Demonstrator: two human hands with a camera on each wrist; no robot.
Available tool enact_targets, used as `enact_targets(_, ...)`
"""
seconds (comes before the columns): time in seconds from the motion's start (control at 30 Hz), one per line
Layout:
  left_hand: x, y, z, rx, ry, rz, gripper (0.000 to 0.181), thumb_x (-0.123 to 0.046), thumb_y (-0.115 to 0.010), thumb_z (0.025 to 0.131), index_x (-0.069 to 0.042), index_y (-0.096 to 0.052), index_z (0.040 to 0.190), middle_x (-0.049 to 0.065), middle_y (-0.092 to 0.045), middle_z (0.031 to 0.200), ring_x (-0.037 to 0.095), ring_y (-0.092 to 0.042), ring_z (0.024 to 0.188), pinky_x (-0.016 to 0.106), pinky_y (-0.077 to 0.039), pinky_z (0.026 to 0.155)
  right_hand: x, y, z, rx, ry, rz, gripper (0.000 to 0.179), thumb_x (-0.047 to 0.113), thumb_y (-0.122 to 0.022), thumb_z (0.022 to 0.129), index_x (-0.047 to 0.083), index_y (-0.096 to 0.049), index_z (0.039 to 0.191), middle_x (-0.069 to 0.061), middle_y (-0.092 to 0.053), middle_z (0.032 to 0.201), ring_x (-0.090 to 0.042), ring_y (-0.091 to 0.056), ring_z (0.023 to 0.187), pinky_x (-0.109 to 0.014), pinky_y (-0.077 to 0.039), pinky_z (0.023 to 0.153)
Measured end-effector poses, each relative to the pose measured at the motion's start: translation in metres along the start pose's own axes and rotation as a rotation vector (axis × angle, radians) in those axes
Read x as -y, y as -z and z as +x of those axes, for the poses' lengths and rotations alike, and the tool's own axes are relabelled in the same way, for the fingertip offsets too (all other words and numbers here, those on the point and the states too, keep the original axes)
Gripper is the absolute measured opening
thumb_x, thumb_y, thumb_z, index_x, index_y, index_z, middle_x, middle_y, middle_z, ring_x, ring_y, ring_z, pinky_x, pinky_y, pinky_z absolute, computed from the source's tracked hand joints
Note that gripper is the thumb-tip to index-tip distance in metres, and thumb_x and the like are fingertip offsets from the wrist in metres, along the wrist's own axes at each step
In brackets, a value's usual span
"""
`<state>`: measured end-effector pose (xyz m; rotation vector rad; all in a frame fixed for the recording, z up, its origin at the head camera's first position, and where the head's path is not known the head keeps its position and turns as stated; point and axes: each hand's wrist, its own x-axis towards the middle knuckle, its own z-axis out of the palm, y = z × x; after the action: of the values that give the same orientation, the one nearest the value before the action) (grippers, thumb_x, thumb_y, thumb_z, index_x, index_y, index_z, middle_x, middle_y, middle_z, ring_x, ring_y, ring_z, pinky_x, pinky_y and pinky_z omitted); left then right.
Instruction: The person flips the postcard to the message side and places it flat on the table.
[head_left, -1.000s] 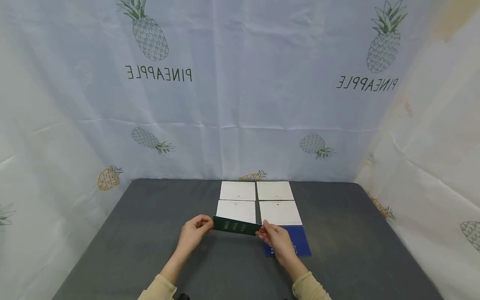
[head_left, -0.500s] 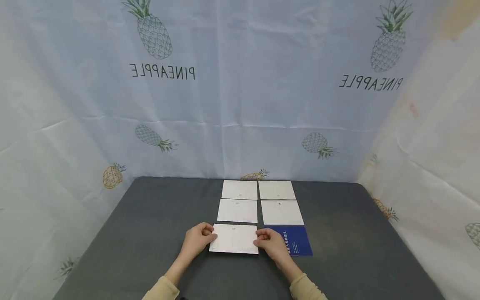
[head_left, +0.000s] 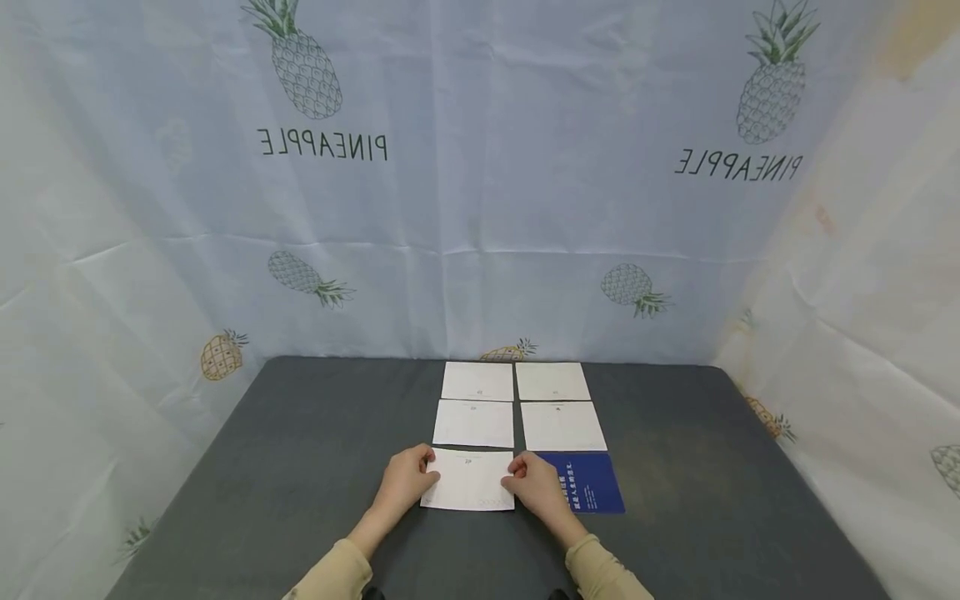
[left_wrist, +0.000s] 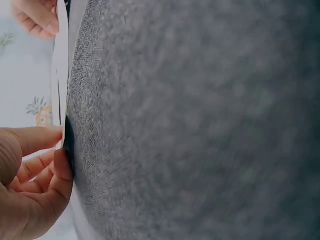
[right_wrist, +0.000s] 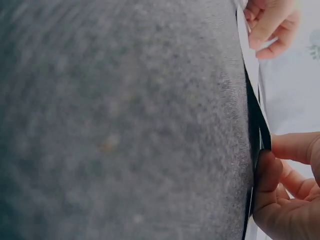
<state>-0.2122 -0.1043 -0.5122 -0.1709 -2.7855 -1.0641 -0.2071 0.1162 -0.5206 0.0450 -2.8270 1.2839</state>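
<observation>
A white postcard [head_left: 468,481], printed faintly on the face turned up, lies almost flat just over the dark table. My left hand [head_left: 406,482] pinches its left edge; in the left wrist view the thumb [left_wrist: 42,137] is on top with a fingertip under the edge. At the opposite edge my right hand [head_left: 537,486] pinches too, and the right wrist view shows the card's dark underside [right_wrist: 256,117] lifted slightly off the surface. Beside it a blue card [head_left: 592,482] with white writing lies partly behind the right hand.
Beyond the held postcard, several white cards lie in two columns, among them a near left card [head_left: 474,423] and a near right card [head_left: 562,426]. The dark grey table [head_left: 315,467] ends at a pineapple-print curtain [head_left: 480,183].
The postcard was tilted up showing its dark green printed face; it has since been lowered, white face up, toward the table below the left column. Both hands kept hold of its edges.
</observation>
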Motion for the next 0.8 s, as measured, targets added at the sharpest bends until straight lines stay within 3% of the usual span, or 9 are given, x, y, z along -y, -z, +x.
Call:
enact_targets(0.3, -0.0033, -0.0023, 0.0037, -0.014, -0.068, 0.146, 0.016, -0.002, -0.074, 0.069, -0.003, -0.061, 0.079, -0.001, -0.045, 0.056, 0.009, -0.035, 0.051, 0.021, -0.026, 0.047, 0.0051, -0.0021, 0.0037, 0.017, 0.064, -0.101, 0.013, 0.006, -0.070, 0.074, 0.006, -0.057, 0.073, 0.000, -0.050, 0.063, -0.010, -0.042, 0.057, -0.021, -0.033, 0.050)
enact_targets(0.6, -0.0047, -0.0026, 0.0031, 0.009, -0.044, 0.179, 0.015, -0.004, -0.073, 0.072, -0.003, -0.062, 0.082, 0.000, -0.046, 0.056, 0.010, -0.036, 0.051, 0.022, -0.026, 0.047, 0.0071, 0.0026, 0.0061, 0.125, 0.073, -0.137, 0.011, 0.007, -0.066, 0.077, 0.007, -0.056, 0.072, 0.000, -0.050, 0.062, -0.011, -0.043, 0.055, -0.022, -0.032, 0.048)
enact_targets(0.8, -0.0096, -0.0013, 0.0097, 0.091, -0.004, 0.220, 0.021, -0.010, -0.075, 0.072, -0.002, -0.061, 0.085, 0.007, -0.060, 0.066, 0.013, -0.042, 0.054, 0.025, -0.032, 0.048, 0.0098, 0.0064, 0.0092, 0.153, 0.066, -0.126, 0.008, 0.008, -0.065, 0.076, 0.006, -0.058, 0.074, 0.000, -0.052, 0.062, -0.011, -0.044, 0.053, -0.022, -0.034, 0.046)
